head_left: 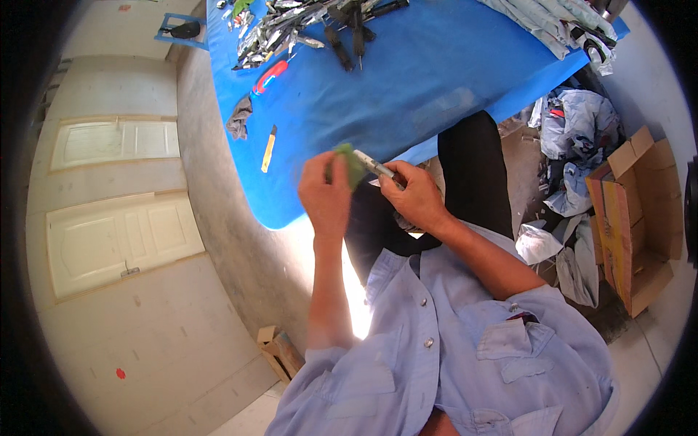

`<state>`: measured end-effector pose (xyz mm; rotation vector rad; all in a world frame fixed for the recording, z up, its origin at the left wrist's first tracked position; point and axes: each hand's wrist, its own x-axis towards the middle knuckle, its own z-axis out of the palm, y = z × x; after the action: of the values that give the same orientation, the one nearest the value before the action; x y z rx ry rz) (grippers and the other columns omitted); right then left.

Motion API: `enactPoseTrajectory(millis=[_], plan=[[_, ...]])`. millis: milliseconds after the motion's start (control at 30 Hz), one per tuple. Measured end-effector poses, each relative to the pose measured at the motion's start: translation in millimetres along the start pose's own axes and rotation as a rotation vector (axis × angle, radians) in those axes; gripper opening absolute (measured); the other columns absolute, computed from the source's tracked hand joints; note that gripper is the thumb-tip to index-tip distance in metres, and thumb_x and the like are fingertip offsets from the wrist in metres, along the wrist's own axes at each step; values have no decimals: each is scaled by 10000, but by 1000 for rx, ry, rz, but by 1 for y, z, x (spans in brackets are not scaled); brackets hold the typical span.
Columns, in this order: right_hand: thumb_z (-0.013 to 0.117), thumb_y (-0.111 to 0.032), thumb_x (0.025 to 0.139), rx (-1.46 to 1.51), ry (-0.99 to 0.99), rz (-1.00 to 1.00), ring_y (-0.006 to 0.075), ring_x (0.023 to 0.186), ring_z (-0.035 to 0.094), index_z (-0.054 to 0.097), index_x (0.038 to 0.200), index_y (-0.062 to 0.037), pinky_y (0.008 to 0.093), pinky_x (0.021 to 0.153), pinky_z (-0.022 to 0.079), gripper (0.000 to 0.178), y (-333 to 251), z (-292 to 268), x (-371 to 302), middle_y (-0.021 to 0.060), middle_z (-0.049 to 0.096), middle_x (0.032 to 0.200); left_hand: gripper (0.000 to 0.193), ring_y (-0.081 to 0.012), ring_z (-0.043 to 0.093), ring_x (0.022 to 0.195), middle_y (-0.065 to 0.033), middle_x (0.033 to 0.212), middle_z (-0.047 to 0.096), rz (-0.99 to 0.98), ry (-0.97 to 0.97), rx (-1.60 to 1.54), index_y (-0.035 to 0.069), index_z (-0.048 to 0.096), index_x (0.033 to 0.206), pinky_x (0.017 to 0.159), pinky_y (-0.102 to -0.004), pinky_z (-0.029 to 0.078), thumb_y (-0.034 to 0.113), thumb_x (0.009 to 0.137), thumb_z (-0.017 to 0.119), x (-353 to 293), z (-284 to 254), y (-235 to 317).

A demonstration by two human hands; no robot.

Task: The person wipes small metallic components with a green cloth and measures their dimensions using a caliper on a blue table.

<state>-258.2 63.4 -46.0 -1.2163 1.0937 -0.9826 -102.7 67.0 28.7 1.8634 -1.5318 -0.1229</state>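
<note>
My left hand, slightly blurred, pinches a green scrap, perhaps cloth, at the near edge of the blue-covered table. My right hand is closed round a thin silvery-white tube-like piece. Its far end meets the green scrap; whether the scrap wraps round it I cannot tell. Left of my hands, a yellow utility knife lies on the table. Beyond it are a crumpled grey cloth and a red-and-blue handled tool.
A heap of silvery and dark slender pieces covers the table's far left, with black pieces beside it. Folded pale plastic sheets lie far right. On the floor at right are crumpled bags and an opened cardboard box.
</note>
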Motion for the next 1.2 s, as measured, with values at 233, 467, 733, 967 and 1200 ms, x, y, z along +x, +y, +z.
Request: enactPoseTrajectory(millis=[233, 467, 733, 967, 1200], plan=[[650, -205, 945, -12, -65, -37, 329, 742, 686, 689, 1106, 7, 394, 664, 505, 269, -4, -3, -4, 241, 671, 848, 116, -378, 674, 827, -186, 953, 690, 184, -92, 12, 11, 706, 1014, 716, -446, 534, 96, 934, 703, -17, 21, 9], [696, -126, 910, -284, 48, -367, 336, 701, 657, 710, 1126, -15, 416, 629, 505, 243, -1, 4, -5, 181, 664, 797, 121, -414, 669, 858, -187, 979, 680, 131, -11, 138, 25, 656, 990, 724, -480, 531, 144, 972, 653, 14, 24, -29], [692, -191, 922, -495, 63, -372, 389, 753, 656, 673, 1194, -46, 489, 653, 518, 309, -11, 3, -15, 162, 637, 885, 108, -366, 679, 842, -164, 947, 693, 10, -5, -6, 14, 708, 984, 723, -434, 540, 112, 941, 687, 9, -3, -8], [697, -190, 932, -460, 53, -383, 401, 798, 654, 657, 1182, -39, 488, 693, 526, 296, -4, 7, -14, 171, 623, 948, 88, -387, 664, 807, -164, 952, 677, 131, -102, -4, 39, 695, 983, 689, -460, 534, 111, 935, 687, -24, 8, -1], [715, -181, 918, -385, 39, -348, 399, 813, 653, 671, 1119, -35, 478, 700, 522, 252, -7, 11, -13, 159, 644, 936, 115, -413, 662, 828, -183, 946, 674, 133, -87, 115, 18, 663, 980, 700, -481, 526, 132, 975, 645, -3, 3, -23]])
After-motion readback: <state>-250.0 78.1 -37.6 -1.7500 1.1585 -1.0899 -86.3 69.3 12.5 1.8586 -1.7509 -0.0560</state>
